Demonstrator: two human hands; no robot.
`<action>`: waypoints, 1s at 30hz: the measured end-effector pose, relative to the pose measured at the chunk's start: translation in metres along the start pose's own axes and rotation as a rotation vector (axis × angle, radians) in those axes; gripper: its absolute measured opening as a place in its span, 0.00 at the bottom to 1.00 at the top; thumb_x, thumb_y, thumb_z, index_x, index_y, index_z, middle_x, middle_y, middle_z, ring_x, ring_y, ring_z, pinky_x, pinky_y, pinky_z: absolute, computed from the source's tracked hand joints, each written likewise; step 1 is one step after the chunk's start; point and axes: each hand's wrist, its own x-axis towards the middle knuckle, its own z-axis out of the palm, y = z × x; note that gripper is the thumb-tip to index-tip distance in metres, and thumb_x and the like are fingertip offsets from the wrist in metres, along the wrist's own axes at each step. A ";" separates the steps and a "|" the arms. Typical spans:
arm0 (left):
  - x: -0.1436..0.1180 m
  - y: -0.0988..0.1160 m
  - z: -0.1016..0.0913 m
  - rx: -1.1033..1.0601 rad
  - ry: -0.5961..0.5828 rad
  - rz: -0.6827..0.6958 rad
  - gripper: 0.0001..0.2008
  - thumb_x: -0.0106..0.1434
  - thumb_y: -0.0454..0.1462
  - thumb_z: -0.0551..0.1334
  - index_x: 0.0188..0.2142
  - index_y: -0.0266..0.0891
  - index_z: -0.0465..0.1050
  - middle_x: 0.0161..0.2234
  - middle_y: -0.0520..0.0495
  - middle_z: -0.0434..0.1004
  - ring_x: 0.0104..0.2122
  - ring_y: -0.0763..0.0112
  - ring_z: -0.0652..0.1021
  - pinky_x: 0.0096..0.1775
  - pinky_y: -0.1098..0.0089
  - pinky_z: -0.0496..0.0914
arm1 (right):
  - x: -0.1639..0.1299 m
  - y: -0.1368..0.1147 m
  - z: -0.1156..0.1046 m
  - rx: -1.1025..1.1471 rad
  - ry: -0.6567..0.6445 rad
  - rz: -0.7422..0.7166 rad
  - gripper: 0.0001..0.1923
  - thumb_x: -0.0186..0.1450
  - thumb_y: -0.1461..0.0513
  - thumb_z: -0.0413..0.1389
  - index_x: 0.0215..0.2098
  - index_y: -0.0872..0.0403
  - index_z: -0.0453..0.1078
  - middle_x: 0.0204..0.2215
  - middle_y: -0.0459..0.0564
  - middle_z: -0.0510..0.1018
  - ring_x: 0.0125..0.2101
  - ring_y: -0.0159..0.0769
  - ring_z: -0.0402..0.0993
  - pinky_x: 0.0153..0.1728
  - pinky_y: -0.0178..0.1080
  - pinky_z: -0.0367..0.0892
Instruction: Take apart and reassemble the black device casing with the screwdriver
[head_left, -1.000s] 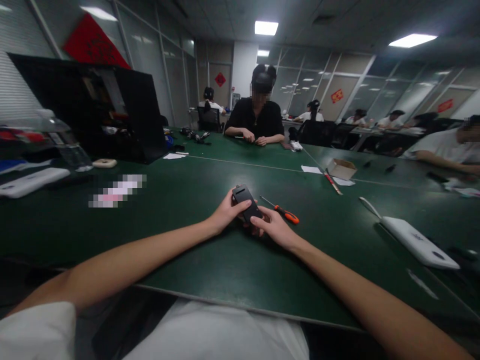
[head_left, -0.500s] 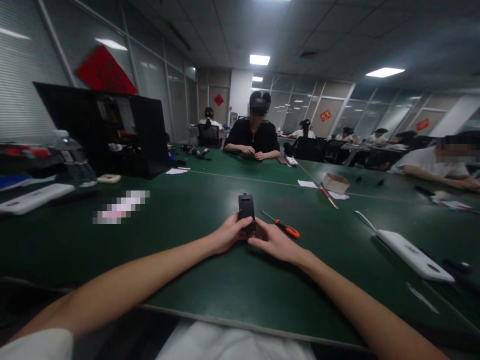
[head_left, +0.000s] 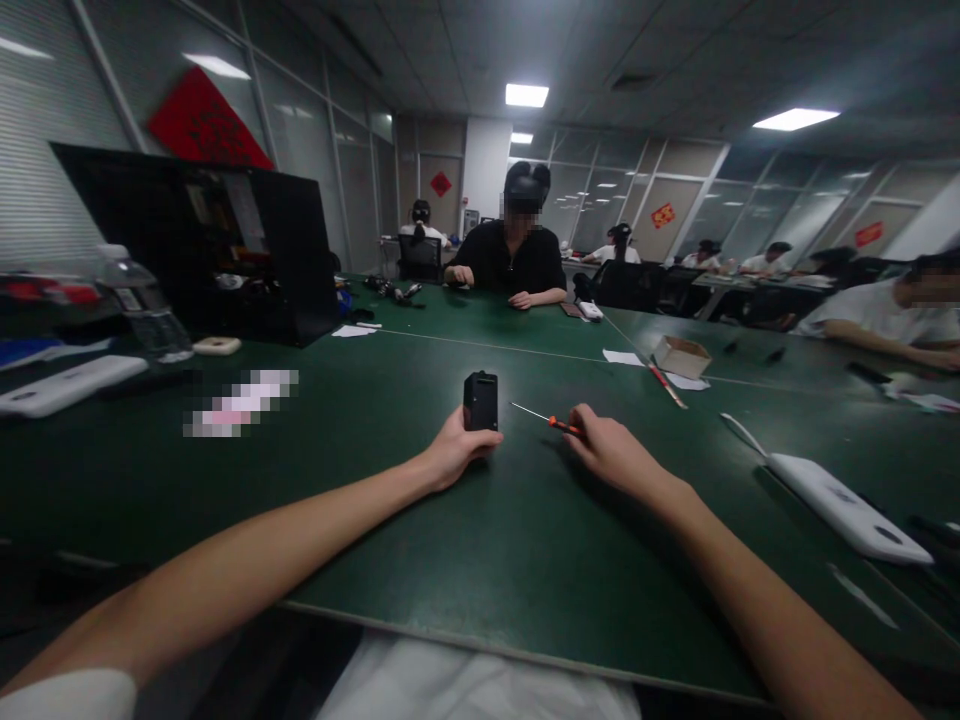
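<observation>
Green matting covers the long shared table (head_left: 420, 540). At its middle the left hand (head_left: 454, 455) closes around the lower end of a small black device (head_left: 481, 400), standing it upright. Just right, the right hand (head_left: 611, 455) has its fingers curled over the orange handle of a slim screwdriver (head_left: 544, 420) lying on the mat. Both look rigid and light; the device is probably best gripped by its flat sides. Farther right lies a white case (head_left: 840, 495).
</observation>
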 end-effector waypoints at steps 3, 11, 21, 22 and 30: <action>0.004 0.002 -0.002 0.052 0.050 0.043 0.20 0.46 0.32 0.71 0.35 0.37 0.63 0.28 0.54 0.68 0.26 0.77 0.71 0.29 0.74 0.64 | -0.001 -0.017 -0.008 0.049 0.070 -0.074 0.10 0.68 0.59 0.52 0.46 0.54 0.67 0.36 0.54 0.79 0.34 0.40 0.76 0.34 0.37 0.65; 0.013 0.002 -0.011 0.142 0.108 0.136 0.17 0.46 0.32 0.69 0.32 0.37 0.64 0.26 0.54 0.66 0.25 0.77 0.69 0.27 0.74 0.61 | -0.012 -0.029 -0.020 0.110 0.248 -0.277 0.15 0.69 0.54 0.51 0.43 0.54 0.74 0.36 0.56 0.80 0.32 0.40 0.75 0.34 0.39 0.65; 0.014 -0.002 -0.013 0.217 0.144 0.186 0.17 0.48 0.36 0.69 0.35 0.37 0.66 0.29 0.53 0.68 0.27 0.75 0.69 0.29 0.73 0.63 | -0.012 -0.026 -0.017 0.075 0.199 -0.336 0.16 0.69 0.55 0.50 0.44 0.55 0.75 0.34 0.55 0.80 0.31 0.39 0.75 0.33 0.38 0.63; 0.014 -0.002 -0.014 0.223 0.147 0.188 0.17 0.48 0.36 0.70 0.35 0.37 0.66 0.29 0.53 0.68 0.27 0.75 0.69 0.29 0.73 0.63 | -0.012 -0.026 -0.016 0.079 0.198 -0.336 0.16 0.69 0.55 0.50 0.43 0.55 0.75 0.34 0.55 0.81 0.31 0.39 0.75 0.33 0.38 0.63; 0.016 -0.003 -0.015 0.263 0.160 0.220 0.16 0.49 0.35 0.69 0.36 0.36 0.66 0.30 0.51 0.70 0.28 0.74 0.70 0.30 0.72 0.64 | -0.012 -0.023 -0.012 0.086 0.256 -0.333 0.15 0.69 0.55 0.51 0.43 0.55 0.75 0.33 0.55 0.81 0.30 0.39 0.75 0.33 0.38 0.64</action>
